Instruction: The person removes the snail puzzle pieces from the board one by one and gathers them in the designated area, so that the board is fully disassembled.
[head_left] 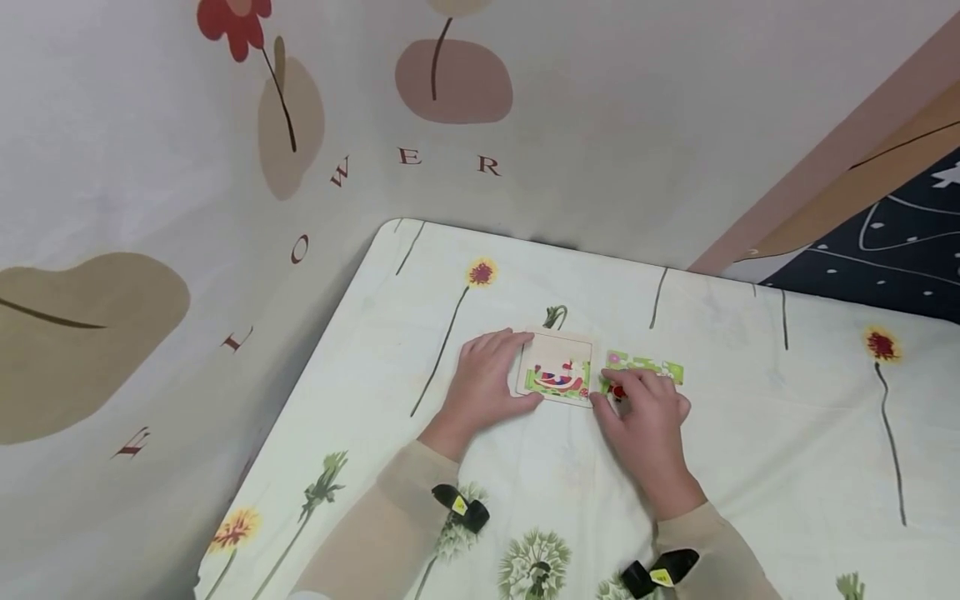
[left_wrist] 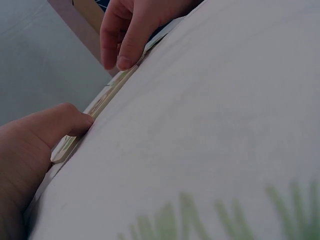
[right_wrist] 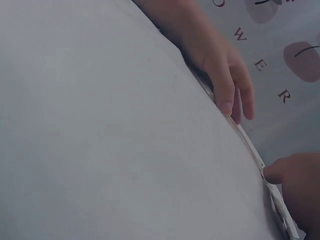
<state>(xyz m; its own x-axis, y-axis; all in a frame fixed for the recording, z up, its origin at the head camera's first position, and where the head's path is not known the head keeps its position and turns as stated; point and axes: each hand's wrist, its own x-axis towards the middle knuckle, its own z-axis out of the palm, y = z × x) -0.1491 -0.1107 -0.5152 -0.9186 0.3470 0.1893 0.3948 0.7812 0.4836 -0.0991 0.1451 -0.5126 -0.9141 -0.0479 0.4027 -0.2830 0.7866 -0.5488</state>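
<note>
Flowered tablecloth (head_left: 787, 442), puzzle tray (head_left: 557, 347) in left grip (head_left: 486, 377), right grip (head_left: 649, 417) just beside.

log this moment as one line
left hand: holds puzzle board at left side | right hand: over puzzle pieces right of board | board: lower part filled, upper part bare
</note>
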